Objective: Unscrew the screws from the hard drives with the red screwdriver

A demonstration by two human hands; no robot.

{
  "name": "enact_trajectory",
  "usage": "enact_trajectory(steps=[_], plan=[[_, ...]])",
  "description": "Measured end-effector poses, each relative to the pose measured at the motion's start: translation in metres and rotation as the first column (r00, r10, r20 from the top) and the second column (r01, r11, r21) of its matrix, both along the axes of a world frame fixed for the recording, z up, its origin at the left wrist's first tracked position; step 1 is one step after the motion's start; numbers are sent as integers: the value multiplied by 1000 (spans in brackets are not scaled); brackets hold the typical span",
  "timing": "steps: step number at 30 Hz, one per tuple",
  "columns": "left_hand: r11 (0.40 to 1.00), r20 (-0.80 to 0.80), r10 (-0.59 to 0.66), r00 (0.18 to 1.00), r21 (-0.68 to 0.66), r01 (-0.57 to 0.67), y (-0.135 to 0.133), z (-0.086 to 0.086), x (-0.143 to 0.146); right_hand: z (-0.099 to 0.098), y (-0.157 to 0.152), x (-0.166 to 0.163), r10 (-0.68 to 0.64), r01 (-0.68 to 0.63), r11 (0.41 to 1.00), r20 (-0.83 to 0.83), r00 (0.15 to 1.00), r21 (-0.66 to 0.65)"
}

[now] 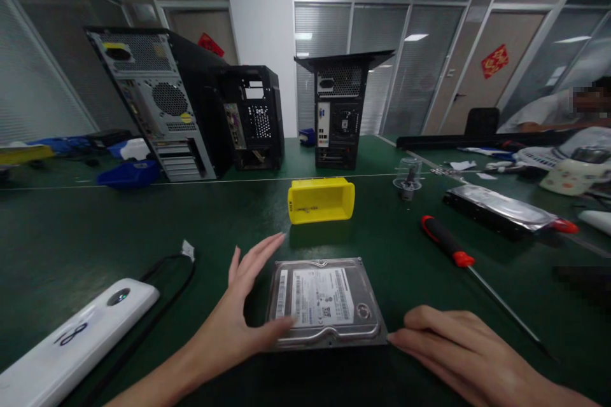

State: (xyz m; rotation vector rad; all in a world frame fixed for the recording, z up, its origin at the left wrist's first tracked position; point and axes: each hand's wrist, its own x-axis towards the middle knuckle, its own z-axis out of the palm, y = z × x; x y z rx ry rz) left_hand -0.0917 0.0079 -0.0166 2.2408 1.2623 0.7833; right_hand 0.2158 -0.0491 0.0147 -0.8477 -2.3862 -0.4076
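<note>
A hard drive (329,302) lies label side up on the green table in front of me, its silver cover showing a printed white label. My left hand (243,305) is open at the drive's left side, fingers spread toward the back and thumb over the front left corner. Whether that thumb presses on the cover I cannot tell. At the front right corner, my right hand (458,343) is closed, fingertips pinched together beside the drive's edge. Anything between those fingertips is too small or hidden to make out.
Behind the drive sits a yellow bin (321,201) with some small bits inside. On the right are a red-and-black screwdriver (449,241) and another drive (501,206). A white power bank (81,337) with a cable is at left. Computer cases (338,108) stand behind; a person sits far right.
</note>
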Motion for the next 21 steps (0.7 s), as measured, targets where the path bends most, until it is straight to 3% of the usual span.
enact_trajectory(steps=[3,6,9,14,21], plan=[[988,78,61,995,140,-72,-12,12,15,-4,2,-1,-2,2,1000,17,1000,8],[971,30,-30,999,237,22,-24,20,35,-9,4,0,23,-24,1000,35,999,19],[970,-25,-180,983,162,182,-29,20,55,-12,4,2,35,-35,999,50,998,6],[967,52,-208,977,164,197,-23,13,80,-13,4,5,40,-43,999,68,997,30],[953,-4,-215,977,217,211,-24,10,94,-19,5,7,57,-54,998,78,995,-41]])
